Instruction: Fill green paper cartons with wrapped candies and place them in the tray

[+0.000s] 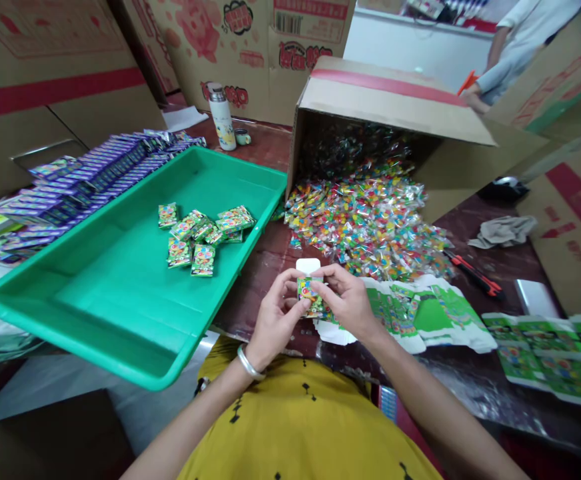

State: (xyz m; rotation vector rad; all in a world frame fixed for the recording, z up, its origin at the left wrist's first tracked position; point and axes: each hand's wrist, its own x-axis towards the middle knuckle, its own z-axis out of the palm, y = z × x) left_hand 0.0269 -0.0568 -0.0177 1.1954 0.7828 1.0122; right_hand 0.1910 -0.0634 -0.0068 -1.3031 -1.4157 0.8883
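Note:
Between my two hands is a small green printed candy box (pixel 306 293), its white end flap standing up at the top. My left hand (pixel 281 308) grips its left side, thumb across the front. My right hand (pixel 346 299) holds the right side, with fingers near the flap. What is inside the box is hidden. Just right of my hands lie flat green box blanks (pixel 420 313) in an overlapping row. Beyond them, small clear packets of colourful candy (pixel 365 220) spill from a tipped carton (pixel 380 90). Several filled-looking green boxes (pixel 203 259) lie in the green tray (pixel 120 340) at left.
Stacked purple boxes (pixel 105 167) line the tray's far left side. A white flask (pixel 221 117) and a small cup (pixel 242 137) stand behind. On the right are a red-black cutter (pixel 478 275), a cloth (pixel 503 231) and more printed sheets (pixel 550 357). Another person's arm (pixel 495 53) shows at upper right.

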